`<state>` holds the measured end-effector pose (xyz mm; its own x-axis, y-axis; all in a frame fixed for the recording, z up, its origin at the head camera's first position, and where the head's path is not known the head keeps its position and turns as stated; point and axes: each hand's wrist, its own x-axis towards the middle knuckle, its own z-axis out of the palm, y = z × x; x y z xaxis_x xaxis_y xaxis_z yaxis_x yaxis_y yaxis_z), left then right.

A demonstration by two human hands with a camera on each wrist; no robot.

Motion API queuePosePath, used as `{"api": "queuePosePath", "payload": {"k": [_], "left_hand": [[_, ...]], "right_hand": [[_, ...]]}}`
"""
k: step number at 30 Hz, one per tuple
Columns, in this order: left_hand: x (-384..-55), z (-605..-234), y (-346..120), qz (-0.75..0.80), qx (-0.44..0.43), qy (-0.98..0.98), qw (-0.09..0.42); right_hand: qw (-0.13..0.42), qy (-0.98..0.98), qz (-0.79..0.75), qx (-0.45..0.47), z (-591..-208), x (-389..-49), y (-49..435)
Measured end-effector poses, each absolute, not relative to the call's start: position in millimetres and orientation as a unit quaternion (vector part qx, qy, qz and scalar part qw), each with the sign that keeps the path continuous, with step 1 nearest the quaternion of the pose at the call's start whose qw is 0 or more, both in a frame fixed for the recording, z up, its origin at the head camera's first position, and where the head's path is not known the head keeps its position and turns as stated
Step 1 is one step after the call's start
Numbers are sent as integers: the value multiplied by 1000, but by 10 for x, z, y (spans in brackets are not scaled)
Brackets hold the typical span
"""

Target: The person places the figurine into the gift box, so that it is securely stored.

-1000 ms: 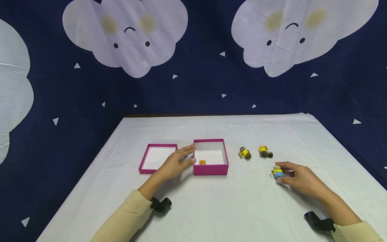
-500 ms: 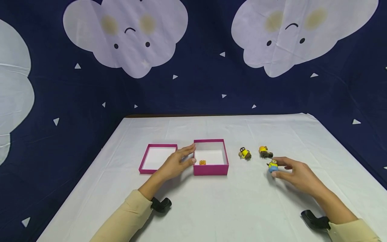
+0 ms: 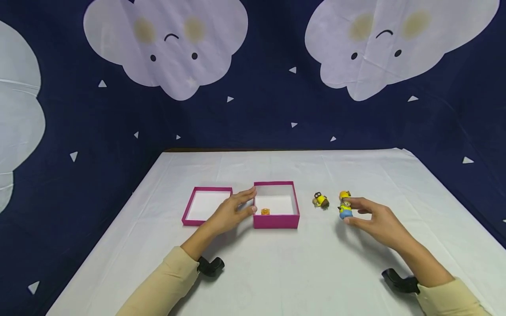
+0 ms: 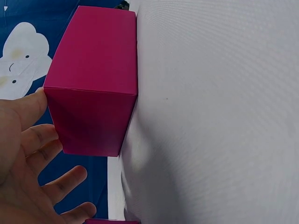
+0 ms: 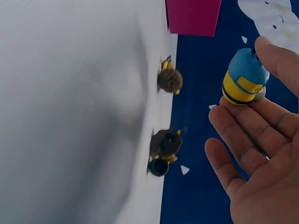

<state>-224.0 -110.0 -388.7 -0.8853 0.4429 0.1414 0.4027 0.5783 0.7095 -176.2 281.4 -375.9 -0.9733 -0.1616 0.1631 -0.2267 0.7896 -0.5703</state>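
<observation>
A yellow and blue Minion figure (image 5: 245, 77) is pinched between the thumb and fingers of my right hand (image 3: 381, 221), lifted off the table. In the head view it overlaps another Minion figure (image 3: 345, 195) lying behind it. My left hand (image 3: 229, 213) touches the left side of an open magenta box (image 3: 276, 222) with thumb and fingertips, the other fingers spread loosely in the left wrist view. Inside the box a small orange item (image 3: 265, 211) shows, partly hidden by the front wall. A third Minion figure with brown clothing (image 3: 321, 201) lies right of the box.
The magenta-rimmed box lid (image 3: 206, 206), inside facing up, lies left of the box, partly behind my left hand. A white cloth covers the table (image 3: 284, 272). Behind it hangs a dark blue curtain (image 3: 261, 127) with clouds.
My right hand has lifted the blue and yellow Minion figure and carried it left, toward the other two figures. The left hand has stayed at the box.
</observation>
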Motion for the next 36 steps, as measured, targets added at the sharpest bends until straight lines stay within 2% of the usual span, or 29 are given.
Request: {"api": "queuePosePath", "payload": {"k": [9,36], "left_hand": [[-2228,-3892,-1097,390,236,890,27],[-2240,-3885,-1095,387,236,891,23]], "right_hand": [[70,-930,335,137,-3763,-1833,2620],[49,-907,392,146,-3753,-2093,2184]]}}
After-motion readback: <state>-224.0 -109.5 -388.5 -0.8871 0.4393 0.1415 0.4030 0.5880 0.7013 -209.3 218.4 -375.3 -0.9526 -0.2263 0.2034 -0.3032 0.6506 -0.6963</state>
